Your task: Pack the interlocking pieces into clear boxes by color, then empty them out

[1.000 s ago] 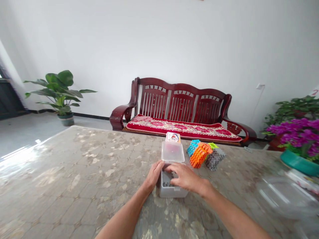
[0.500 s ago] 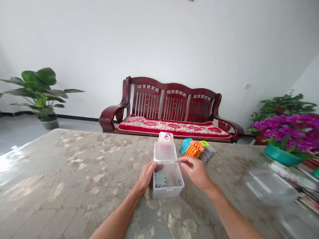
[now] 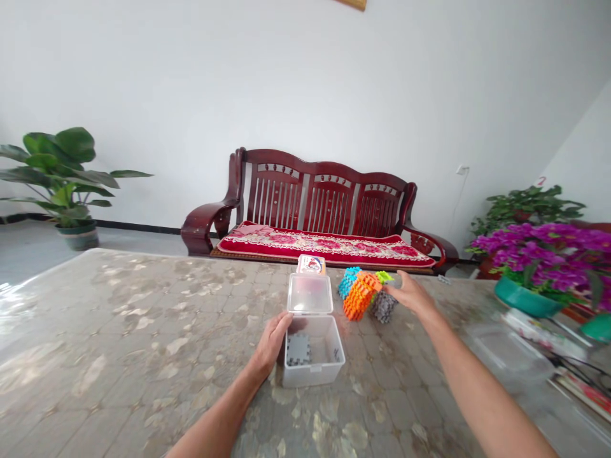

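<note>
Right beneath the fingers of the right hand (image 3: 411, 294) lies the gray stack (image 3: 384, 309) of interlocking pieces, on the worktop (image 3: 143, 362) at the right end of a colorful cluster. Its upper right part is partly hidden by that hand, so its full length cannot be judged; what shows reaches down and to the left from the fingertips. The right hand comes at it from the right and is clearly the nearer of the two. Its thumb and forefinger are spread at the stack's top, seemingly touching, but whether they have closed on anything cannot be told.

Just left of the gray stack leans the orange stack (image 3: 359, 299), its long axis running from lower left, near the person, to upper right, farther off. The blue stack (image 3: 347, 283) sits behind its left side, and lime-green pieces (image 3: 383, 277) show between the orange and the gray.

Nearer the person and left of the cluster stands the clear box (image 3: 314, 376), mouth upward, its lid (image 3: 310, 294) folded back on the far side. A flat gray piece (image 3: 298, 348) lies inside, toward the left wall. The left hand (image 3: 270, 346) rests along that wall from outside, fingertips at the far left corner; how firmly it grips is unclear.
</note>
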A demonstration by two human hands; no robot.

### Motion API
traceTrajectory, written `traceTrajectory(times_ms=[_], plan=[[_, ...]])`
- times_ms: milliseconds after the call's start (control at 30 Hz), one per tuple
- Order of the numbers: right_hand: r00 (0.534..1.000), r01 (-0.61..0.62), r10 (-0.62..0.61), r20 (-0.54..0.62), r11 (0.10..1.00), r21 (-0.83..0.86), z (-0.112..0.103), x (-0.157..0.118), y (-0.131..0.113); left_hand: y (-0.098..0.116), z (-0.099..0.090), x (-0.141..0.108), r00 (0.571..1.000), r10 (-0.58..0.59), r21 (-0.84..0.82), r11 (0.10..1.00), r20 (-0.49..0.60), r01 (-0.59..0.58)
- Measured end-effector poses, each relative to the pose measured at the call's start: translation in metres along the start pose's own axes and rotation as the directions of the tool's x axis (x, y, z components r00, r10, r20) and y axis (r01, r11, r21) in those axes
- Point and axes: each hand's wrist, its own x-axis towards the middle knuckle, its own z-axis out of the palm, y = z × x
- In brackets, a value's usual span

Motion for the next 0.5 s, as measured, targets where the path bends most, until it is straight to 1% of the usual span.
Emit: traceTrajectory(times_ms=[100,200,400,500], plan=[[0.997,-0.024,0.029,0.069,0.997,-0.074,-0.0019,0.0014,-0.0059,-0.0034,-0.001,0.0007,1.0,0.001,0.001,1.0,0.003,-0.001],[0.993,-0.029,0.042,0.106,0.993,-0.116,-0.0039,-0.0003,-0.0091,-0.0037,-0.0012,0.0014,1.0,0.001,-0.005,1.0,0.008,-0.001],[0.995,-0.052,0.063,0.075,0.988,-0.148,-0.0029,-0.0034,-0.0118,-0.0016,-0.0008,0.0023,1.0,-0.017,0.004,1.0,0.005,0.017],[0.995,-0.089,0.093,0.023,0.989,-0.117,-0.0056,-0.002,-0.0071,-0.0042,-0.0004,0.003,1.0,-0.023,-0.009,1.0,0.0,0.023]])
